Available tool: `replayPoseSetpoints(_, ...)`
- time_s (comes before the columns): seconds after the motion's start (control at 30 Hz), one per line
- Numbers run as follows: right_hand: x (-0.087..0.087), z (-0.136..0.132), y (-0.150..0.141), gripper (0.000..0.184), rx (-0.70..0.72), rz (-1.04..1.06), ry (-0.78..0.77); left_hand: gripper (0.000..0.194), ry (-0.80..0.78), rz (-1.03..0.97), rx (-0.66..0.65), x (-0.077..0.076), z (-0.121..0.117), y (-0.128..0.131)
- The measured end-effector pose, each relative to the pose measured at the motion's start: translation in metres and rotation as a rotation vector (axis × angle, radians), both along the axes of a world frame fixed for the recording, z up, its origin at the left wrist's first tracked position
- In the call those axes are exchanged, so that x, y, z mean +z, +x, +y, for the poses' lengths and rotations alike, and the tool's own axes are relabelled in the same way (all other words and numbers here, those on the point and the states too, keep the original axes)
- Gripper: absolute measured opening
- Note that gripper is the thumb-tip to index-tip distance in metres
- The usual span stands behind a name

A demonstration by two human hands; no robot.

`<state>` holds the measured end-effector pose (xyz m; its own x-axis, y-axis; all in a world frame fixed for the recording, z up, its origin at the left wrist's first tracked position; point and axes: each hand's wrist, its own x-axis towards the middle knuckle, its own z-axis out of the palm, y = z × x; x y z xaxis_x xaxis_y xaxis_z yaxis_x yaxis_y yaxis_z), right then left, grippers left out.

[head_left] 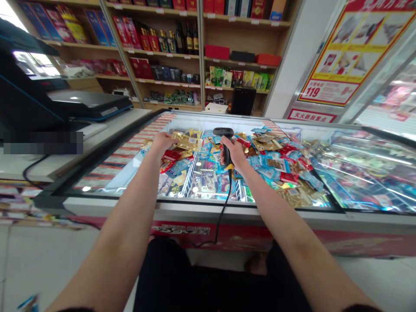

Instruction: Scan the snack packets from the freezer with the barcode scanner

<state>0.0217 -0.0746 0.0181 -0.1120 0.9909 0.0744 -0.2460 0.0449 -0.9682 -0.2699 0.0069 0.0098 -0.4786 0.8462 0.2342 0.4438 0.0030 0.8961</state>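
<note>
Two hands work above your glass-topped chest freezer (pixel 198 206); your left hand (pixel 161 143) closes on a crinkled gold foil sachet (pixel 186 141); your right hand (pixel 234 154) grips a black corded barcode scanner (pixel 223 131), upright, just right of the sachet.

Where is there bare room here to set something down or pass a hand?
The white counter has room, between the black machine and the freezer's edge. The glass lid on the right is bare on top. Crowded: the foil packets heaped in the freezer, around the left hand and the right hand, which holds a barcode scanner.
</note>
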Motion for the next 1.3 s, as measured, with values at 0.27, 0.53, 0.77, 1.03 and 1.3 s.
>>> replayPoseSetpoints(0.27,0.006,0.002,0.007,0.048,0.054,0.008,-0.022,0.037,0.021,-0.378,-0.119,0.029,-0.009,0.07)
replayPoseSetpoints(0.53,0.012,0.004,0.026,0.048,0.025,-0.011,-0.042,0.032,0.175,-0.451,-0.129,0.002,-0.001,0.111)
replayPoseSetpoints(0.77,0.014,-0.001,0.024,0.049,0.062,-0.024,-0.063,0.032,0.156,-0.451,-0.165,-0.003,-0.001,0.111)
replayPoseSetpoints(1.03,0.014,-0.002,0.024,0.049,0.058,-0.024,-0.079,0.035,0.146,-0.5,-0.147,-0.007,0.004,0.11)
replayPoseSetpoints(1.3,0.016,-0.004,0.023,0.052,0.069,-0.03,-0.093,0.034,0.151,-0.474,-0.165,-0.008,0.002,0.11)
